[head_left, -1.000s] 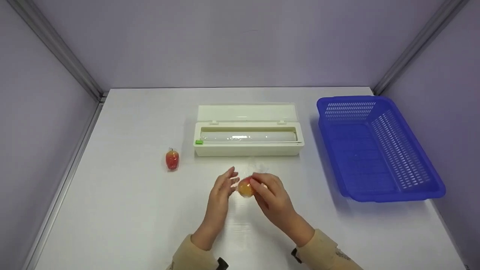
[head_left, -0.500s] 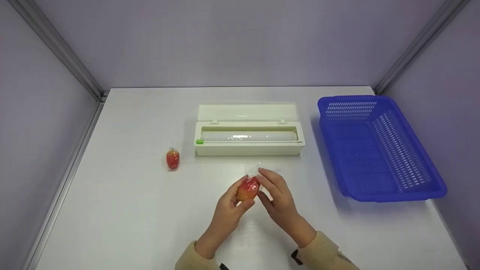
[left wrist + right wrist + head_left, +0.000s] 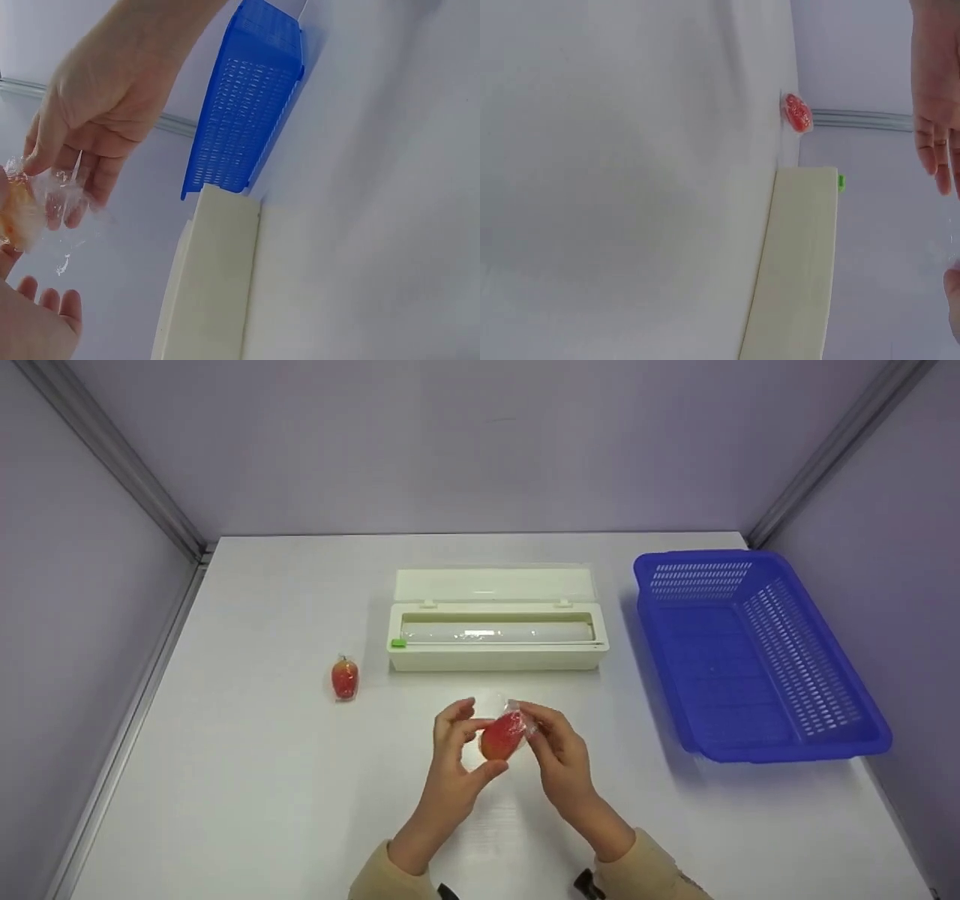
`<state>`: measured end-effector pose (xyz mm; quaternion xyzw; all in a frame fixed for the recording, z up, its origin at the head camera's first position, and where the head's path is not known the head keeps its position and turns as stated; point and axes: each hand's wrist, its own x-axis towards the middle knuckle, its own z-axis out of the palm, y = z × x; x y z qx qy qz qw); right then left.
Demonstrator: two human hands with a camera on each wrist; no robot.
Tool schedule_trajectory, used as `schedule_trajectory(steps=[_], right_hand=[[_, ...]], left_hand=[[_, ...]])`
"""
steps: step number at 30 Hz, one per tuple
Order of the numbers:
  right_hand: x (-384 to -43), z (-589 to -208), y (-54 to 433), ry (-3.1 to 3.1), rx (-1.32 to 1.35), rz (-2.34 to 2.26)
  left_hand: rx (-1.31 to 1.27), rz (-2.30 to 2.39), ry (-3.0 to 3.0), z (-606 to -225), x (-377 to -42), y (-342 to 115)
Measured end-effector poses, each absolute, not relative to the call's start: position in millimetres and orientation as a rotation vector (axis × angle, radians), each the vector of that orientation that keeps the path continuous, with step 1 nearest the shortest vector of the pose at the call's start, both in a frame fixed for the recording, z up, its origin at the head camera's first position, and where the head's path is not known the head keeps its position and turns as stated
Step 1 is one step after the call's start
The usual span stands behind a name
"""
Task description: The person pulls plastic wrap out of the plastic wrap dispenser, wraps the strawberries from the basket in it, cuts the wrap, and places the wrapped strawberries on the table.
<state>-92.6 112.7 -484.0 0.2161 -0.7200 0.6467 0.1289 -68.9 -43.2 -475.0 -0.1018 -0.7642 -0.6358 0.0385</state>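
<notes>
A red-and-yellow fruit (image 3: 502,736) in clear plastic wrap is held between my two hands, above the table in front of the wrap dispenser. My left hand (image 3: 452,769) pinches the fruit between thumb and index finger, the other fingers standing off loosely. At the fruit's right end, my right hand (image 3: 564,765) pinches the gathered plastic wrap (image 3: 531,726). Seen from the left wrist, loose wrap (image 3: 69,196) hangs by the right hand's fingers (image 3: 97,176). The right wrist view shows only parts of the hands at its right edge, and the fruit is out of it.
A white wrap dispenser (image 3: 495,661) stands behind the hands with its lid up, a film roll (image 3: 495,633) inside and a green slider (image 3: 398,643) at the left. Another wrapped fruit (image 3: 345,680) lies left of it. At the right is a blue basket (image 3: 720,682).
My left hand has moved in from beside the fruit to pinch it, and the fruit has turned, its red side now up. My right fingers have shifted to the wrap at its right end.
</notes>
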Motion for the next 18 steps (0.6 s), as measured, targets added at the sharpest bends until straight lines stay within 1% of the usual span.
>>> schedule_trajectory(steps=[6,10,12,14,18], right_hand=[[-84.3,-476.2,102.7,-2.044,0.221,2.311],[-84.2,-474.2,97.0,-2.049,0.019,2.37],[-82.7,-473.4,94.4,-2.069,-0.014,2.373],[-79.7,-473.2,91.4,-2.091,0.013,2.378],[-71.3,-473.9,84.2,-2.13,0.164,2.401]], left_hand=[[-0.338,-1.924,-2.322,-478.9,-67.8,-41.3],[-0.363,-1.806,-2.335,-480.8,-67.3,-40.1],[-0.341,-1.751,-2.34,-482.4,-67.1,-39.5],[-0.281,-1.694,-2.352,-484.0,-67.3,-39.2],[-0.123,-1.603,-2.373,-486.6,-68.9,-39.8]])
